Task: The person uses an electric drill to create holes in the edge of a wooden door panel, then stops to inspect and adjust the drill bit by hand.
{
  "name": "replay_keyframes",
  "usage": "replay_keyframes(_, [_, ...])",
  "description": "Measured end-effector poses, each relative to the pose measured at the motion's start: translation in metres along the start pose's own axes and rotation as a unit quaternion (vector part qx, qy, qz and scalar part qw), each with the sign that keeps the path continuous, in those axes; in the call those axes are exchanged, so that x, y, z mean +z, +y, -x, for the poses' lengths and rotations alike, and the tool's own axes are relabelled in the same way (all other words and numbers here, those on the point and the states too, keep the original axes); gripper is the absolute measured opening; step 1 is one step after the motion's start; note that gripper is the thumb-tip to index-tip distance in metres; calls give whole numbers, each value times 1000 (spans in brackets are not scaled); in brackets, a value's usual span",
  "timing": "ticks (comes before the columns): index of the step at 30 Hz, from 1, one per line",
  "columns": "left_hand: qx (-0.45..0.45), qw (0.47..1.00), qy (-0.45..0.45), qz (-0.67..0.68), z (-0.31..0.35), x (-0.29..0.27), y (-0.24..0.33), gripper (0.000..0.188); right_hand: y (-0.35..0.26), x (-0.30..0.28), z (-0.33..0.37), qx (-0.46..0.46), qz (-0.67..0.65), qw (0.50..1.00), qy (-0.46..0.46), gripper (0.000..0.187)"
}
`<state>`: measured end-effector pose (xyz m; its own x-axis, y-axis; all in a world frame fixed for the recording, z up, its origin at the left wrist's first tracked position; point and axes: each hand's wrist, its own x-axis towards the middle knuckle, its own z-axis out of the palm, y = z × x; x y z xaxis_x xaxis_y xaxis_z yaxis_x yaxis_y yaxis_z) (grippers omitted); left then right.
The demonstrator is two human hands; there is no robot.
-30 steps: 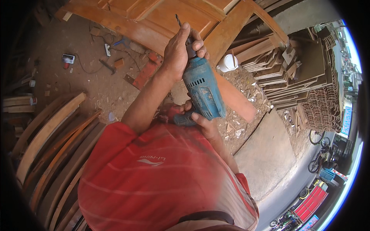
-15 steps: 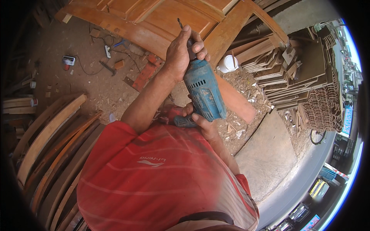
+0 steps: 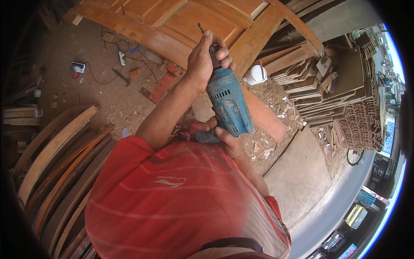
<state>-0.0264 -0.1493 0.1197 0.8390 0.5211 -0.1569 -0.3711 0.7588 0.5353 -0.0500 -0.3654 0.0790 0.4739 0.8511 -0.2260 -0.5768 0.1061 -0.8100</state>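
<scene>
A blue power drill (image 3: 229,101) is held in front of my chest, its dark twist bit (image 3: 200,27) pointing away toward a wooden panel door. My left hand (image 3: 205,58) wraps round the dark chuck at the front of the drill. Lower down, my right hand (image 3: 224,136) grips the drill's handle close to my red shirt. Part of the handle and most of the chuck are hidden by my fingers. The bit is apart from the door (image 3: 194,21) as far as the view shows.
Curved wooden pieces (image 3: 64,146) stand stacked at my left. A hammer (image 3: 122,77), cords and scraps lie on the dusty floor. At the right are a white bucket (image 3: 255,74), stacked boards (image 3: 319,93) and a flat sheet (image 3: 297,172). An orange-brown plank (image 3: 265,114) lies behind the drill.
Both hands keep the same hold on the drill. The view has shifted only slightly; nothing has been let go or taken up.
</scene>
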Motion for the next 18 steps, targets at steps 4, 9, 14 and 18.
replay_keyframes(4, [-1,999,-41,25,-2,-4,3,49,2,-2,0,17,-50,999,-4,73])
replay_keyframes(9, [17,999,-52,-1,-3,-3,0,49,5,-1,0,-3,-40,999,-11,70])
replay_keyframes(14, [30,996,-80,-23,3,-6,-5,43,6,-1,1,-18,-30,999,-14,62])
replay_keyframes(18, [17,994,-106,-11,1,-12,-2,41,8,0,1,-23,-36,999,-9,56])
